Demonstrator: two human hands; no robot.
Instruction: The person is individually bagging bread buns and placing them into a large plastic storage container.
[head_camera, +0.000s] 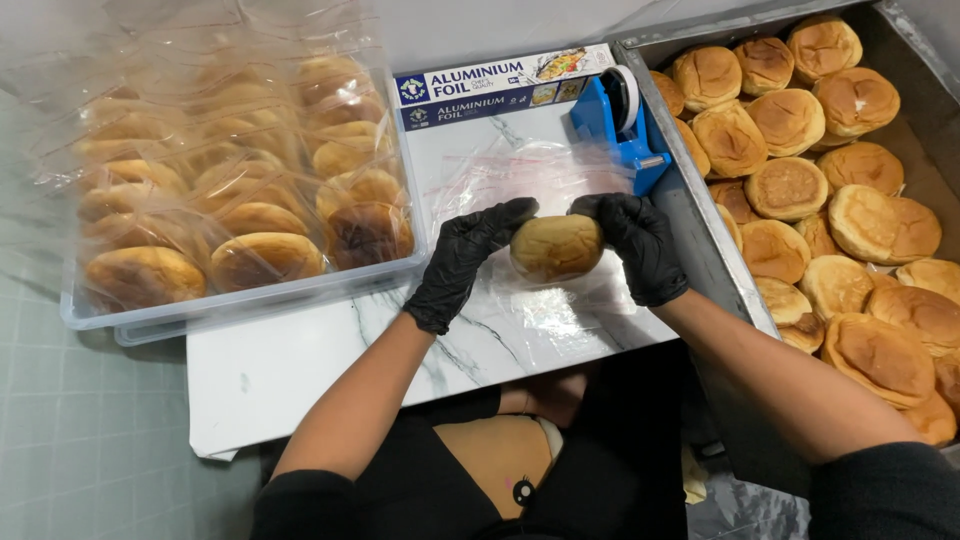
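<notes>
You are holding one bun (556, 247) between the fingers (497, 222) of your two gloved hands, the left hand (462, 262) and the right hand (640, 245). To the right of your fingers, about twenty loose buns (788, 188) are lying in one metal tray (700, 235). To the left, one clear plastic bin (240, 305) is holding many bagged buns (262, 258); I cannot count them exactly. Beyond your fingers, one blue tape dispenser (620, 125) and one foil box (500, 88) are standing.

matt black gloves (462, 262), glossy marble board (300, 365).

Blue tape dispenser (622, 125), foil box (500, 88), tray of loose buns (700, 240)
</notes>
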